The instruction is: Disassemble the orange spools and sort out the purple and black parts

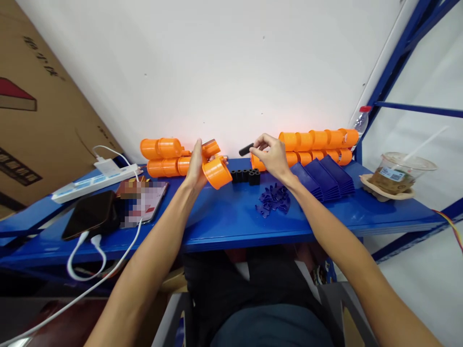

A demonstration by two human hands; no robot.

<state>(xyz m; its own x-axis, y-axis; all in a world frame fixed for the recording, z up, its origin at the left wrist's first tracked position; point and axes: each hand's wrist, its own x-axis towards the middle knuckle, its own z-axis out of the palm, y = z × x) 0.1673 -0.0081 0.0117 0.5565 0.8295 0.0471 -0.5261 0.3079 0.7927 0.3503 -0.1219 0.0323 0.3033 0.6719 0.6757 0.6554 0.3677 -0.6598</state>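
Observation:
My left hand point(196, 166) grips an orange plastic cup-shaped part point(216, 172) above the blue shelf point(224, 219), fingers wrapped round its far side. My right hand point(272, 155) pinches a small black cylinder point(246, 149) between thumb and fingertips, raised just above a row of black cylinders point(246, 176). A pile of small dark-blue flat pieces point(274, 199) lies below the right wrist. Stacks of orange parts lie left point(163, 156) and right point(318, 142) against the wall.
A stack of dark-blue trays point(325, 177) sits at right, then a plastic drink cup with straw point(396, 176) and a bottle point(361, 120). At left lie a power strip point(94, 182), a black phone point(89, 213), a second blurred phone, white cables and a cardboard box point(39, 106).

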